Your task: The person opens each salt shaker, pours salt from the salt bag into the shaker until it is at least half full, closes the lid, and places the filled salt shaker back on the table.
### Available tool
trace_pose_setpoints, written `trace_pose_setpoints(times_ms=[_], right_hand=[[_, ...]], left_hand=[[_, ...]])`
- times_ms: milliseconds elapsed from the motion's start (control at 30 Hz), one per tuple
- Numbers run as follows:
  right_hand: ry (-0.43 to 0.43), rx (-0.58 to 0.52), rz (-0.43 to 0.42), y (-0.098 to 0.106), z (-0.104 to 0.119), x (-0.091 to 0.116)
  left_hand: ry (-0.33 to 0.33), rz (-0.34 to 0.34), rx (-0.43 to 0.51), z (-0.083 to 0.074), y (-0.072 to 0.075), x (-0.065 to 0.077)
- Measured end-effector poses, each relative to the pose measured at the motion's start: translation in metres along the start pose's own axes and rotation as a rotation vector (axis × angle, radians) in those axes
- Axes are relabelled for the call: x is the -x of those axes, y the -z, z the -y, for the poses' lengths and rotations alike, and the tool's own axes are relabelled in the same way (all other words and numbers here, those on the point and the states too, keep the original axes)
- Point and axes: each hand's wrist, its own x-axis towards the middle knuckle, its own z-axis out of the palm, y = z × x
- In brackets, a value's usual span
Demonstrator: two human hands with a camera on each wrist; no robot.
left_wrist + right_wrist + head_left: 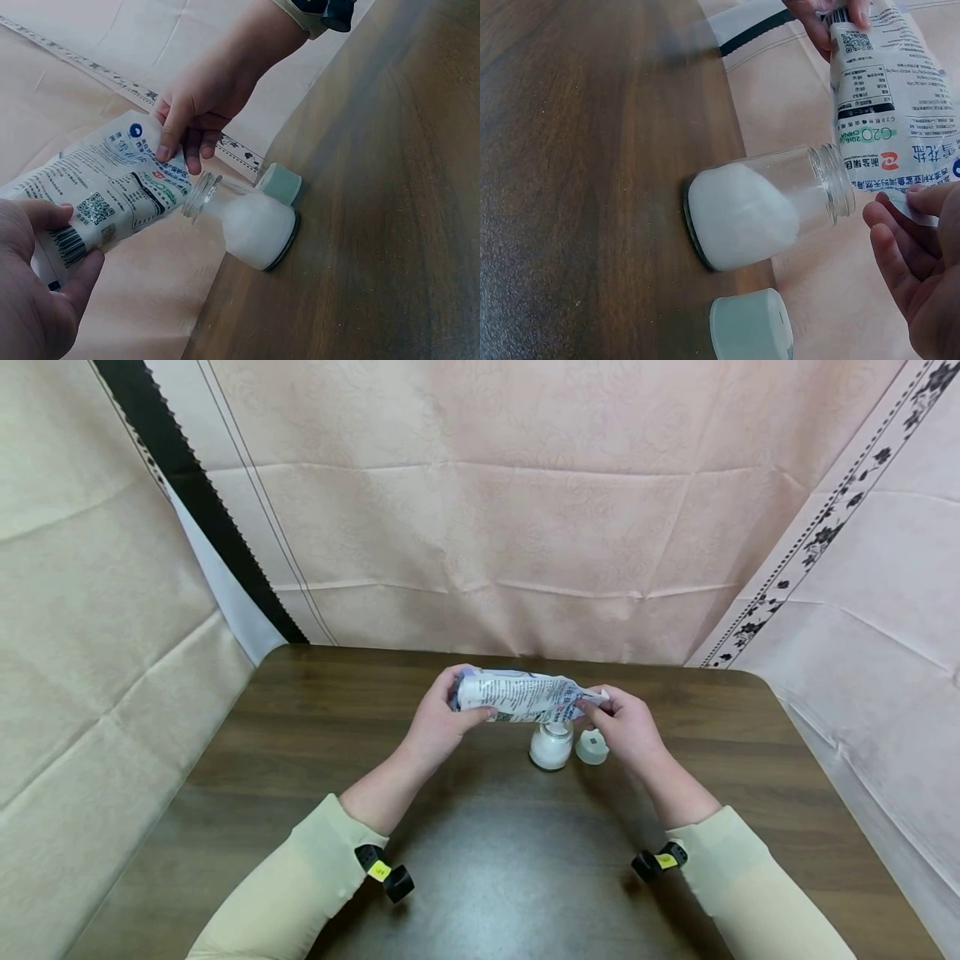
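Observation:
A white printed salt bag (517, 695) is held level above the table between both hands. My left hand (438, 714) grips its bottom end, thumb on the near face. At the other end, my right hand (626, 722) pinches a corner beside the mouth of the bag, best seen in the right wrist view. Just under that end stands an upright glass jar (742, 214), uncapped, with white grains heaped inside. The bag (112, 180) is right at the jar's threaded rim; whether they touch I cannot tell. Beside the jar sits its pale green lid (281, 182).
The dark wooden table (480, 852) has rounded far corners. Pale cloth (480, 527) hangs behind it and at both sides. Tiny white specks lie on the wood near the jar in the wrist views.

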Motion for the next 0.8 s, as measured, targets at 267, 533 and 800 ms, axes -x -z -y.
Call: trace_pose_setpoints(times_ms=[267,533,800], right_hand=[[0.028,0.020,-0.005,0.000,0.002,-0.002],[0.021,0.031,-0.005,0.002,0.002,-0.001],[0.019,0.021,-0.002,0.002,-0.003,-0.001]], left_hand=[[0.002,-0.007,0.019,0.000,0.001,0.000],[0.010,-0.006,0.014,0.000,0.000,-0.001],[0.016,-0.026,0.000,0.017,0.000,-0.010]])
